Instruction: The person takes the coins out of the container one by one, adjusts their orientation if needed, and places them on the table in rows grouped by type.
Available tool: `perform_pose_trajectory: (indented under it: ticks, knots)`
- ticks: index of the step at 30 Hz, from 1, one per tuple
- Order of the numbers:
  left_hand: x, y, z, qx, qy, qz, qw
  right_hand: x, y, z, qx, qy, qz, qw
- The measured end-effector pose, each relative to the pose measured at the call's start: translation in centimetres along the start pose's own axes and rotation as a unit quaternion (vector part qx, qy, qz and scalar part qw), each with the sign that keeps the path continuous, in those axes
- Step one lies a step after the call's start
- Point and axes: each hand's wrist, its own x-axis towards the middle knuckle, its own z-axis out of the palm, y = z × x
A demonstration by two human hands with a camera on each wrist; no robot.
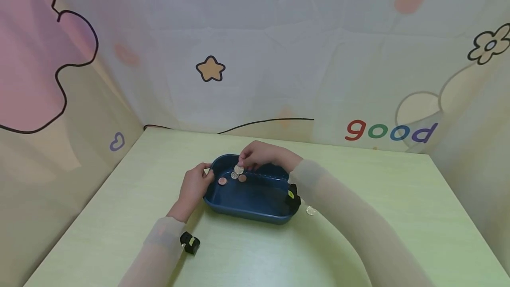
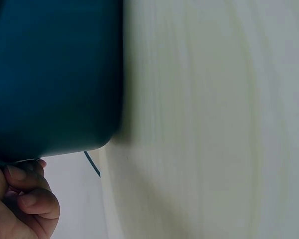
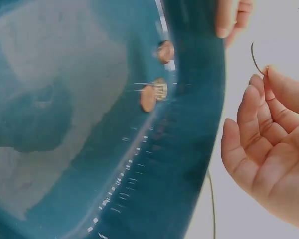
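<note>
The dark blue plastic tub [image 1: 251, 198] stands on the table in front of me. My left hand [image 1: 194, 185] grips its left end at the rim; in the left wrist view its curled fingers [image 2: 37, 201] show at the tub's edge. My right hand [image 1: 259, 154] is over the tub's far side and pinches a silvery coin [image 1: 238, 169], seen nearly edge-on in the right wrist view. Inside lie a copper coin [image 1: 222, 181], a small silvery coin [image 1: 234, 175] and another copper coin [image 1: 242, 178], the latter two close together.
On the table just right of the tub lies one more silvery coin [image 1: 311, 210], beside the right forearm. The pale table [image 1: 378, 216] reaches back to a printed cloth [image 1: 255, 79], which also hangs along both sides. Black wrist cameras [image 1: 190, 243] sit on both wrists.
</note>
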Motion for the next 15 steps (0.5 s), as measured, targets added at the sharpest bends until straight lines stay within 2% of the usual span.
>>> perform_pose_trajectory:
  ticks: [9, 15]
  knots:
    - [0.1, 0.1, -0.1, -0.001, 0.002, 0.005, 1.0, -4.2, 0.1, -1.7, 0.012, 0.038, 0.015, 0.999]
    - [-0.1, 0.1, 0.0, -0.006, 0.001, -0.007, 1.0, -7.9, 1.6, -2.1, 0.038, 0.074, 0.015, 0.996]
